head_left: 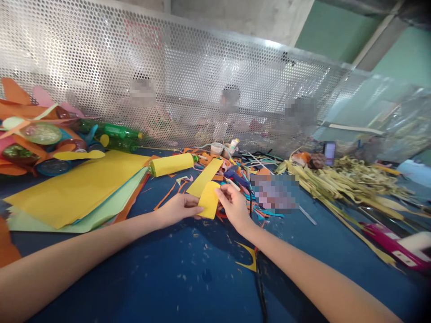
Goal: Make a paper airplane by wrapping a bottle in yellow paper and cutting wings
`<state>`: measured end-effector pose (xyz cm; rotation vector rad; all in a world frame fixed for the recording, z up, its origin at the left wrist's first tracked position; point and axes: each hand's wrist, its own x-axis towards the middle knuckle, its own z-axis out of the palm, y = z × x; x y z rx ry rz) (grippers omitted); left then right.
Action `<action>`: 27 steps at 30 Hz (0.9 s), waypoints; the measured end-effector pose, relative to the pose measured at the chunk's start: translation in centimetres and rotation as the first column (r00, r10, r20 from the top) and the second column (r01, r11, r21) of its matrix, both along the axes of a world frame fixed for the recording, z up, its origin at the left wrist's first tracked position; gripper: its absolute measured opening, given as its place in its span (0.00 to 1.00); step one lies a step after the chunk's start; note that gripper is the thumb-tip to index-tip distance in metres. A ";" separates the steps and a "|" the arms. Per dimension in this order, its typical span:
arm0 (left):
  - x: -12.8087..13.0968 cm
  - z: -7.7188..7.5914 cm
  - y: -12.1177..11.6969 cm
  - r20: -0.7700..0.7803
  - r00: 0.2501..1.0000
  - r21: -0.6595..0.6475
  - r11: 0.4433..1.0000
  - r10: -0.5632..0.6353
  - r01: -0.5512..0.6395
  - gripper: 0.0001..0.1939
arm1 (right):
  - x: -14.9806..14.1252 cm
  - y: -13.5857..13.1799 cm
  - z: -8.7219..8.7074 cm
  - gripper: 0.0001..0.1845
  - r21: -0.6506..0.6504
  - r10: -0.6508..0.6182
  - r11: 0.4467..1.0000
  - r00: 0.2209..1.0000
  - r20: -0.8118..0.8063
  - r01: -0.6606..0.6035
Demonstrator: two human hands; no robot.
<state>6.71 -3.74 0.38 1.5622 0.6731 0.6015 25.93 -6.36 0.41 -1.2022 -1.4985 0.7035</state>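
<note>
Between my two hands is a small yellow paper piece [209, 202] with a rounded top end. My left hand [178, 209] pinches its lower left edge, thumb on the front face. My right hand [234, 207] grips its upper right edge between thumb and fingers. Just behind it a longer yellow paper strip [205, 177] lies on the blue table [151, 278]. A green bottle wrapped in yellow paper [173, 165] rests on its side farther back. Beyond my right hand sits a dark blue glue gun [236, 175], partly hidden among scraps.
Stacked coloured paper sheets [84, 188] lie at left, near bottles with paper petals [40, 134]. Dried husks [336, 179] and a pink power strip [397, 246] are at right. A black cable [260, 287] crosses the table. A perforated metal screen [195, 67] stands behind.
</note>
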 end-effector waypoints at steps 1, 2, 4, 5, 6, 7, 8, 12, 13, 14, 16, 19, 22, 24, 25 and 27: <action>0.0 0.1 -0.1 -0.006 1.000 -0.018 1.000 -0.010 0.010 0.16 | 0.0 -0.1 0.1 0.17 0.013 -0.017 1.000 0.999 0.027 0.017; 0.0 0.1 -0.1 -0.016 1.000 -0.023 1.000 -0.018 0.017 0.16 | 0.1 -0.1 0.2 0.17 0.023 -0.029 0.999 0.998 0.051 0.027; -0.1 0.2 -0.1 -0.033 0.999 -0.008 1.000 -0.028 0.028 0.16 | 0.1 -0.2 0.3 0.16 0.042 -0.038 0.999 0.996 0.079 0.035; -0.1 0.2 -0.1 -0.037 0.999 0.007 0.999 -0.034 0.035 0.16 | 0.1 -0.3 0.4 0.16 0.057 -0.043 0.998 0.995 0.085 0.038; -0.1 0.2 -0.1 -0.039 0.998 0.021 0.999 -0.040 0.041 0.16 | 0.1 -0.3 0.5 0.16 0.073 -0.047 0.997 0.995 0.090 0.040; -0.1 0.2 -0.1 -0.040 0.998 0.029 0.999 -0.044 0.045 0.16 | 0.1 -0.3 0.5 0.15 0.090 -0.053 0.995 0.994 0.096 0.044; -0.1 0.1 0.0 -0.042 0.998 0.029 0.998 -0.046 0.047 0.16 | 0.1 -0.3 0.5 0.15 0.107 -0.059 0.993 0.993 0.104 0.048; 0.1 0.1 0.1 -0.042 0.999 -0.032 0.999 -0.034 0.033 0.16 | 0.2 -0.2 0.8 0.16 0.117 -0.077 0.991 0.990 0.122 0.063; 0.1 0.1 0.1 -0.037 0.999 -0.049 0.998 -0.028 0.026 0.16 | 0.2 -0.2 0.9 0.17 0.101 -0.070 0.993 0.993 0.095 0.061; 0.1 0.1 0.1 -0.027 0.999 -0.066 0.998 -0.019 0.017 0.16 | 0.2 -0.1 1.1 0.17 0.076 -0.051 0.996 0.997 0.052 0.047; 0.0 0.1 0.1 0.007 1.000 -0.103 0.995 0.015 -0.014 0.16 | 0.0 -0.1 1.5 0.19 0.003 0.041 0.999 0.997 -0.064 -0.041; -0.1 0.3 0.0 0.093 0.992 -0.174 0.982 0.091 -0.073 0.16 | -0.4 -0.3 1.9 0.23 -0.101 0.243 0.960 0.956 -0.164 -0.261; -0.2 0.3 0.0 0.151 0.980 -0.229 0.969 0.130 -0.093 0.17 | -0.8 -0.7 1.8 0.19 -0.116 0.309 0.941 0.947 -0.092 -0.318; -0.2 0.2 0.0 0.169 0.976 -0.233 0.968 0.139 -0.097 0.17 | -0.9 -0.9 1.6 0.16 -0.075 0.275 0.958 0.961 -0.013 -0.275; -0.2 0.2 0.1 0.177 0.974 -0.226 0.969 0.142 -0.100 0.16 | -0.9 -1.0 1.4 0.15 -0.052 0.249 0.968 0.968 0.032 -0.247; -0.2 0.1 0.2 0.185 0.972 -0.215 0.971 0.146 -0.105 0.16 | -0.9 -1.2 1.2 0.13 -0.019 0.189 0.982 0.973 0.133 -0.189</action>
